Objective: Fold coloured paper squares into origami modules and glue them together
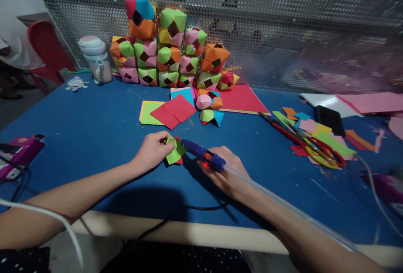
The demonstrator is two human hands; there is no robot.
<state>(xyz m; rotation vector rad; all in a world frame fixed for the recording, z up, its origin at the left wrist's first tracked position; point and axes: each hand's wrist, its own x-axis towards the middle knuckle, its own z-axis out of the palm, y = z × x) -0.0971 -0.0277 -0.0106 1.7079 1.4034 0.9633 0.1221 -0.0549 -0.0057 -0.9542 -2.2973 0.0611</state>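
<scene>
Two hands (153, 150) (229, 173) hold one glue gun (195, 149), perhaps two papers (175, 154).

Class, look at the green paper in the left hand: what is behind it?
Behind the green paper, red paper peeks out at upper and lower right; the rest is covered.

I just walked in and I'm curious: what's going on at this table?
A person's left hand pinches a small green and red paper piece, and their right hand holds a blue glue gun, its tip right by the piece; whether they touch is unclear. Behind, coloured paper shapes stand stacked, with loose paper squares in front.
</scene>
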